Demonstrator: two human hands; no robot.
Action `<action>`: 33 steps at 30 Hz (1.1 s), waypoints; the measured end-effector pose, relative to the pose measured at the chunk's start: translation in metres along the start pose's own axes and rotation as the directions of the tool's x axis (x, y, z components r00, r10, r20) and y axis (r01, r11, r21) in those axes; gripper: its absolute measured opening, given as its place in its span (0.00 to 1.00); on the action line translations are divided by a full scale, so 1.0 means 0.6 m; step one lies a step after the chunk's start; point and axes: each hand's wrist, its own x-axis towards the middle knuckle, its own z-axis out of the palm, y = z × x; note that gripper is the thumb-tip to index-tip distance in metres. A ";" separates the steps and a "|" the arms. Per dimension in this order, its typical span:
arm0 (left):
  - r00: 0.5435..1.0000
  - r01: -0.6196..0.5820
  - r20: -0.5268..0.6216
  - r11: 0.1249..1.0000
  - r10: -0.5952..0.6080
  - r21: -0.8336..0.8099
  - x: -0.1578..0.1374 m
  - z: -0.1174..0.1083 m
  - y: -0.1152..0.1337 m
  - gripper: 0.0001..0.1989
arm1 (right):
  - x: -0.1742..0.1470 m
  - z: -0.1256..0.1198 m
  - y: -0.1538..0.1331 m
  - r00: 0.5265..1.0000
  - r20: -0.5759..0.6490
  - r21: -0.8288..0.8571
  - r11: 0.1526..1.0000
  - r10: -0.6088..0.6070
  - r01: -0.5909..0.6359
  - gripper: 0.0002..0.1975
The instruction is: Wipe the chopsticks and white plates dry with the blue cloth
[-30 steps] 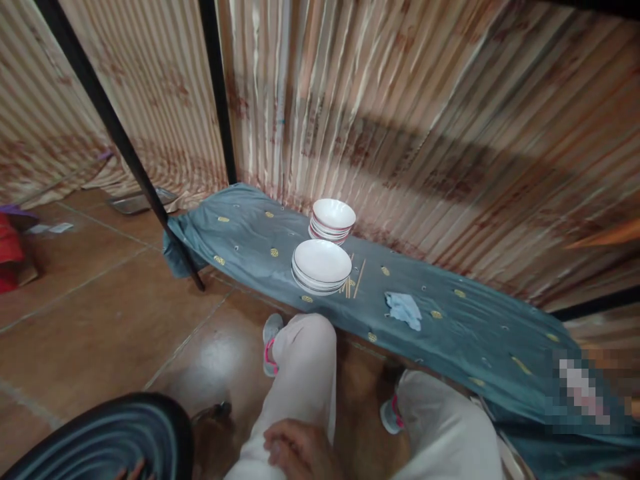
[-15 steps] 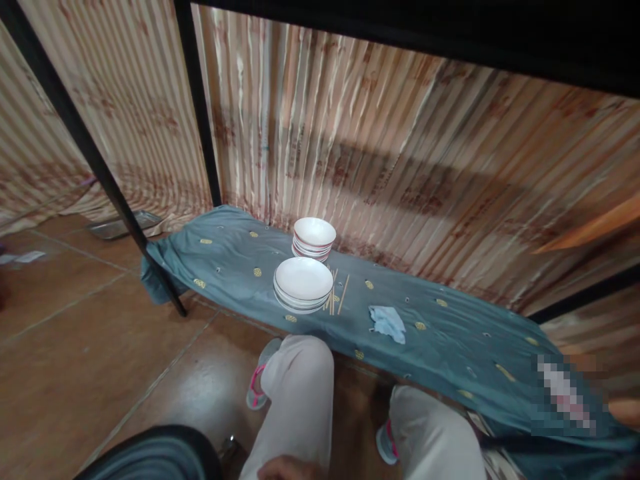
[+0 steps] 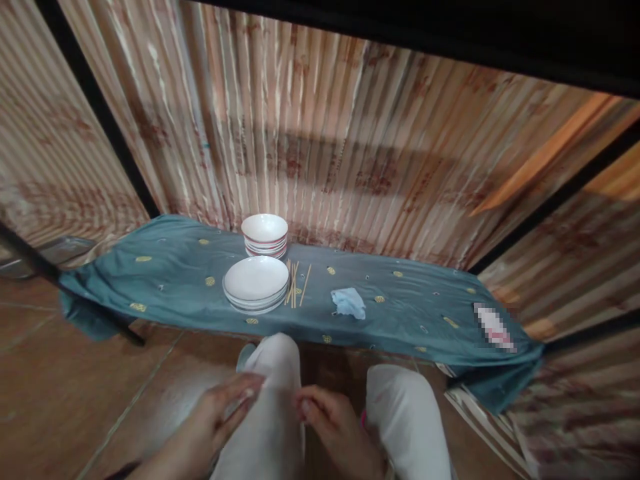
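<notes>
Above my left thigh is my left hand [image 3: 230,403], slightly blurred, its fingers stretched forward and the thumb apart. It appears to hold nothing. My right hand [image 3: 333,417] hovers between my knees with its fingers curled in and the thumb close to them; nothing shows in it. Beyond my hands, on a low surface with a teal cloth [image 3: 175,267], stands a stack of white plates [image 3: 256,279]. A stack of white bowls with red bands [image 3: 265,230] sits just behind. Several wooden chopsticks [image 3: 295,283] lie right of the plates. Further right is a crumpled light-blue cloth [image 3: 349,303].
Black metal posts [image 3: 103,117] rise at the corners, and a dark beam [image 3: 425,43] crosses overhead. Striped curtains [image 3: 320,153] hang behind. A pixelated item [image 3: 494,327] lies at the right end. On the floor at far left is a metal tray [image 3: 55,252].
My view has turned right, so the plates and bowls appear further left. Both my hands have come up into view above my lap; before, only part of one showed at the bottom.
</notes>
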 end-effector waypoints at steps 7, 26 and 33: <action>0.997 0.072 0.029 0.653 -0.077 -0.754 0.285 0.223 0.060 0.15 | 0.112 -0.150 0.060 0.937 -0.340 -0.094 0.994 -0.085 0.056 0.17; 0.985 -0.120 -0.155 0.950 0.078 -0.288 0.426 0.235 -0.067 0.17 | 0.315 -0.228 0.170 0.816 -0.450 -0.683 0.728 -0.363 -0.053 0.14; 0.960 -0.241 -0.066 0.921 0.273 0.307 0.422 0.196 -0.121 0.19 | 0.304 -0.223 0.156 0.865 -0.385 -0.792 0.597 -0.322 -0.131 0.14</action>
